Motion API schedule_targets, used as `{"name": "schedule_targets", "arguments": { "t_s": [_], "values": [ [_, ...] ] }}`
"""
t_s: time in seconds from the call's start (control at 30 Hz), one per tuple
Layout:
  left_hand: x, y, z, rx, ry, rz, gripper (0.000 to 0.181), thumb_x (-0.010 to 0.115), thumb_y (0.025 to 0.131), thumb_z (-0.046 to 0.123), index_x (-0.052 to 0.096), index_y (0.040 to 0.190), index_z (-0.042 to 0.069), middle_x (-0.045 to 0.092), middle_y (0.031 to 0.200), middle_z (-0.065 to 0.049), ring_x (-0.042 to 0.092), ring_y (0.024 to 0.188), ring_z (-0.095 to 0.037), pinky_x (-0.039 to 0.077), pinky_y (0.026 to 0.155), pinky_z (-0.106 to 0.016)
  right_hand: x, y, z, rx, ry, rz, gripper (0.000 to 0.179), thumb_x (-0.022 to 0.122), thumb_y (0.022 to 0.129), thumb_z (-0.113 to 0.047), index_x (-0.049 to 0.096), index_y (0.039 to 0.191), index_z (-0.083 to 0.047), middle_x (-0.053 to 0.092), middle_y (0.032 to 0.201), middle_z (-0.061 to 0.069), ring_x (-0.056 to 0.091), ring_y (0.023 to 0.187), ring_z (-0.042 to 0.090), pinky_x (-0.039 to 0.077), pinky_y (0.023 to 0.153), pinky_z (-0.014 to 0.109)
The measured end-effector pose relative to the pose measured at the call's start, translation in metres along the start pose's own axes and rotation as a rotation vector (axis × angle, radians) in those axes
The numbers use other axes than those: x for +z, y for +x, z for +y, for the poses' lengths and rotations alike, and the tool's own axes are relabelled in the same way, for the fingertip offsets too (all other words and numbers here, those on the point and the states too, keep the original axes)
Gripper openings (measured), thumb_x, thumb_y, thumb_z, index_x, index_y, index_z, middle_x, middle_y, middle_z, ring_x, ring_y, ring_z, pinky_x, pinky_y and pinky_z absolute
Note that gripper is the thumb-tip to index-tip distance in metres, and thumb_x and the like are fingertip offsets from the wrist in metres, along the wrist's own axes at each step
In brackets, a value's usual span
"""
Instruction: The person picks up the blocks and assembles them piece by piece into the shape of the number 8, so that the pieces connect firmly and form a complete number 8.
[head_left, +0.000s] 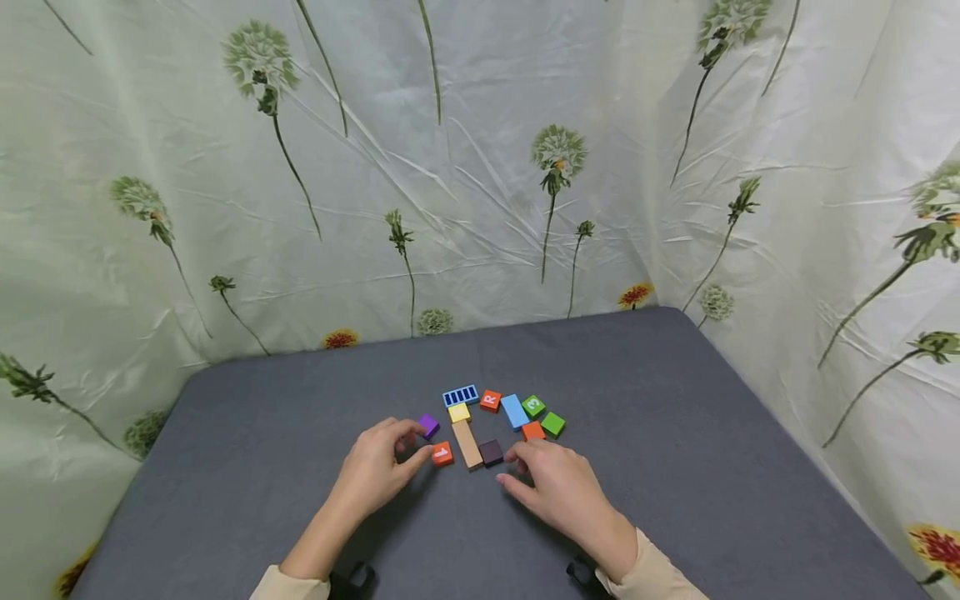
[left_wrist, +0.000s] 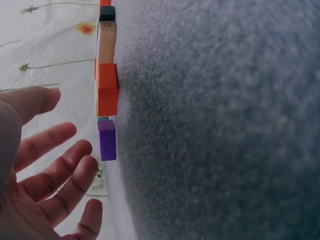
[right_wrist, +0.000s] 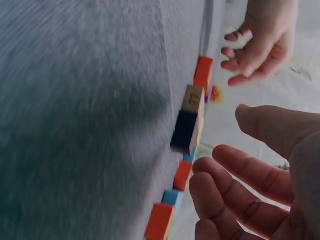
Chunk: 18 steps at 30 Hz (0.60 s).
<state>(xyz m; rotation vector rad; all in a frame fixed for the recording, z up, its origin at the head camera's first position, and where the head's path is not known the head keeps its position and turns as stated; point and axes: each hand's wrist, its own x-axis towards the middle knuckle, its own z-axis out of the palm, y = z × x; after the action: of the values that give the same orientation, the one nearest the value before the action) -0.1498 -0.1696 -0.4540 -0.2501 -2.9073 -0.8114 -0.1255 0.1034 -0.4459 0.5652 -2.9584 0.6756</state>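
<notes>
My left hand (head_left: 373, 465), its fingers loosely bent with nothing between them, hovers beside a purple block (head_left: 428, 426) and an orange block (head_left: 442, 454) marked 1. In the left wrist view its thumb and fingers are spread apart, short of the purple block (left_wrist: 107, 140). Across from it, my right hand (head_left: 561, 487) holds nothing either, its fingertips near a dark block (head_left: 491, 452) and a plain orange block (head_left: 533, 431). A long tan block (head_left: 467, 444) lies between the hands, against the dark block and below a yellow block (head_left: 459, 412).
Behind the hands lie a blue barred block (head_left: 461, 396), an orange block (head_left: 491, 401) marked R, a light blue block (head_left: 514, 412) and two green blocks (head_left: 553, 424). A grey cloth covers the table (head_left: 300, 417). Dandelion-print curtains (head_left: 480, 167) hang around it.
</notes>
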Motion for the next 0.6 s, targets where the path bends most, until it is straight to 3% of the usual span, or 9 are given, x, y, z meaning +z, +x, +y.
{"name": "schedule_targets", "arguments": {
  "t_s": [0.17, 0.6],
  "values": [
    [0.005, 0.0, 0.0, -0.001, -0.005, -0.051, 0.024, 0.089, 0.089, 0.033, 0.079, 0.107, 0.021, 0.066, 0.089, 0.009, 0.056, 0.08, -0.008, 0.047, 0.068, -0.029, 0.007, 0.009, -0.008, -0.012, 0.025, -0.032, 0.02, 0.085, 0.093, -0.034, 0.077, 0.103, -0.019, 0.057, 0.078, -0.01, 0.045, 0.065, 0.002, 0.038, 0.057, 0.025],
    [0.009, -0.003, -0.004, -0.006, -0.039, -0.083, 0.026, 0.095, 0.082, 0.03, 0.079, 0.102, 0.024, 0.065, 0.087, 0.011, 0.054, 0.078, -0.005, 0.046, 0.069, -0.029, 0.021, 0.031, -0.02, -0.002, 0.031, -0.01, 0.023, 0.086, 0.092, -0.035, 0.077, 0.1, -0.016, 0.056, 0.076, -0.008, 0.046, 0.063, 0.002, 0.038, 0.055, 0.022]
  ]
}}
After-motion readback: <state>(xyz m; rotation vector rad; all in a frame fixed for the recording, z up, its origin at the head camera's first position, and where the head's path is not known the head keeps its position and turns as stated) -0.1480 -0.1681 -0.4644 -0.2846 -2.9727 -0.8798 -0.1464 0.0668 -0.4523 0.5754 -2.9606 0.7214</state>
